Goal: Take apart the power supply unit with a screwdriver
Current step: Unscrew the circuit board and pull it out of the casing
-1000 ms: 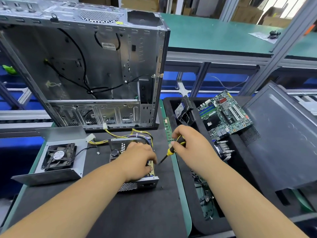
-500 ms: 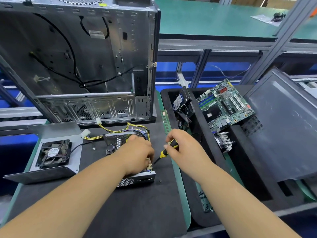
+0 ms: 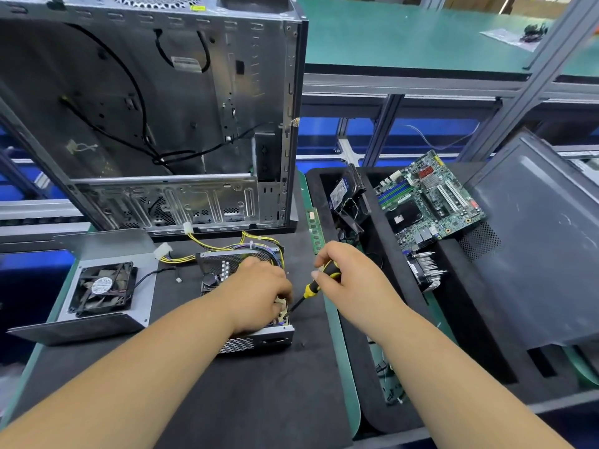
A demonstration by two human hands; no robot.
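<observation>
The left hand point(image 3: 259, 293) lies curled over the open power supply point(image 3: 249, 306) on the black mat point(image 3: 227, 400) of the worktop, hiding most of its insides. The right hand point(image 3: 353, 283) grips the yellow and black screwdriver point(image 3: 312, 286); its thin tip meets the box's right edge, where a screw is too small to see. The box is shiny metal with tiny holes. Behind stands the big metal computer case point(image 3: 155, 108). Since a moment ago the hands have hardly moved.
</observation>
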